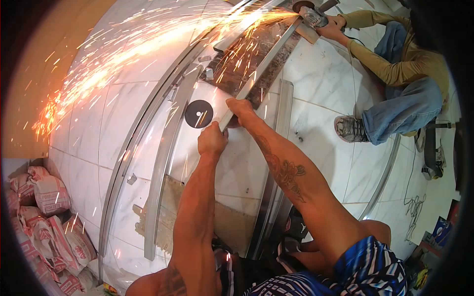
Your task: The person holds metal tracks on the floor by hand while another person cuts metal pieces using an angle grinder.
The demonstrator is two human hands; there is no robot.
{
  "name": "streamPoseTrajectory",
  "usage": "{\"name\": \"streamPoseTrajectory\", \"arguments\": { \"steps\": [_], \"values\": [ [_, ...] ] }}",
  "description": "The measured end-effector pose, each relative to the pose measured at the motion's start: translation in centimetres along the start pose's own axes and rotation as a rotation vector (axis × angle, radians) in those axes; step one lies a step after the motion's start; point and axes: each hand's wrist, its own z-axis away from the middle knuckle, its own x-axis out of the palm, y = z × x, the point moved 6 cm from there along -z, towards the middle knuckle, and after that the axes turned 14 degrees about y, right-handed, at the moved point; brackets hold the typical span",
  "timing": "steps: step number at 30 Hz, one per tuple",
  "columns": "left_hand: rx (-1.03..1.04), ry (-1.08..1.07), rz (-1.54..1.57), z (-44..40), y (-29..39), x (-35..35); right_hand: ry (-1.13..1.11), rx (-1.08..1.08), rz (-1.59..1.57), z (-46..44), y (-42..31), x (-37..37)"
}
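Observation:
My left hand [212, 140] is closed around the near end of a long grey metal bar [261, 68]. Just beyond it and to the right, my right hand [240, 111] also grips the bar. The bar slants up and right to an angle grinder [313, 18], held in both hands of a co-worker [405, 64]. Bright sparks stream from the grinder's disc towards the left. A black cutting disc [191, 115] with a hole in its middle lies flat on the tiles, left of my hands.
Long metal profiles [163, 182] lie on the tiled floor [316, 123] on both sides of my arms. Red and white bags [49, 190] are piled at the lower left. A board [170, 217] lies under my left forearm. The co-worker's shoe [350, 129] rests at right.

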Motion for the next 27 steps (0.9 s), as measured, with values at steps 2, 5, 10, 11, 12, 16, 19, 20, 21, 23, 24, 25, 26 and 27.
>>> {"name": "streamPoseTrajectory", "arguments": {
  "steps": [2,5,10,11,12,16,19,20,21,23,24,25,26,27],
  "values": [
    [-0.002,-0.006,0.002,-0.1,0.0,0.1,0.012,-0.008,0.032,-0.5,0.3,0.1],
    [0.005,0.010,0.007,0.0,0.0,0.1,-0.004,-0.015,-0.020,-0.6,0.6,0.2],
    [-0.001,0.014,0.001,0.1,0.0,0.0,-0.063,0.065,-0.096,2.4,-0.9,-0.9],
    [-0.003,0.011,0.000,0.1,0.0,0.0,-0.066,0.065,-0.105,2.2,-0.8,-0.8],
    [-0.005,0.009,-0.002,0.0,0.0,0.1,-0.070,0.067,-0.114,2.0,-0.7,-0.6],
    [-0.005,0.007,-0.005,0.1,0.1,-0.1,-0.048,0.023,-0.115,-0.2,0.5,0.3],
    [-0.008,-0.009,-0.009,0.1,0.1,-0.2,-0.074,0.080,-0.110,1.5,-0.4,-0.4],
    [-0.009,-0.008,-0.008,0.0,0.1,-0.1,-0.076,0.080,-0.110,1.5,-0.4,-0.4],
    [-0.009,-0.007,-0.007,0.0,0.1,-0.1,-0.079,0.080,-0.110,1.6,-0.4,-0.4],
    [-0.008,-0.002,-0.008,0.0,0.1,0.0,-0.085,0.082,-0.111,1.6,-0.5,-0.4],
    [-0.006,0.001,-0.010,0.0,0.1,0.0,-0.089,0.084,-0.112,1.5,-0.4,-0.4],
    [-0.003,0.004,-0.012,0.0,0.1,0.0,-0.092,0.087,-0.113,1.5,-0.4,-0.4],
    [-0.003,0.006,-0.012,0.0,0.1,0.1,-0.087,0.078,-0.110,1.5,-0.4,-0.4],
    [-0.002,0.008,-0.012,0.0,0.1,0.1,-0.083,0.069,-0.108,1.5,-0.4,-0.4]
  ]
}}
